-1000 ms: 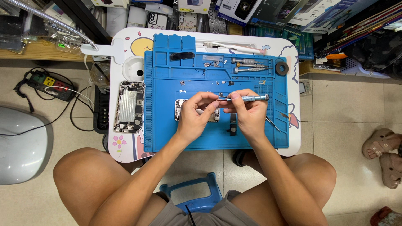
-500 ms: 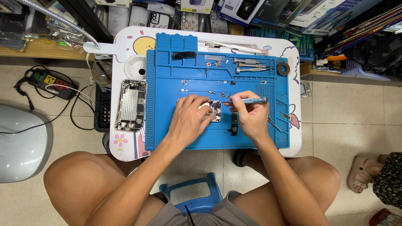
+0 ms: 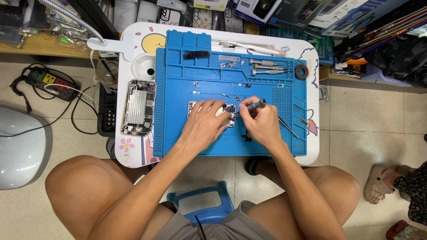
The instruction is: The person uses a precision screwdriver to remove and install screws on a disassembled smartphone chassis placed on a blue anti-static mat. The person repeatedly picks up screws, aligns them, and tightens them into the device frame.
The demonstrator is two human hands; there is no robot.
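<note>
At the far left, a grey rounded housing (image 3: 20,149) sits on the floor beside a power strip (image 3: 48,82) with tangled cables. On the white desk (image 3: 313,111), close to its left edge, lies an opened phone chassis (image 3: 138,107), well apart from the hands. A blue work mat (image 3: 187,138) covers most of the desk. Near the mat's middle, the left hand (image 3: 205,126) lies flat on a small phone part (image 3: 227,116), its fingers (image 3: 212,106) spread and pressing down on it rather than wrapped around it. Just to the right, the right hand (image 3: 262,126) has its fingers (image 3: 247,111) closed on a thin grey screwdriver (image 3: 255,105), whose tip points left toward the part's right edge; whether the tip touches it cannot be told. Tweezers (image 3: 288,126) lie on the mat just right of that hand. Along the mat's far edge rest 2 more screwdrivers (image 3: 267,66) and, near the far right corner, a small black ring (image 3: 302,70). At the right, on the floor, another person's sandalled foot (image 3: 381,183) shows.
</note>
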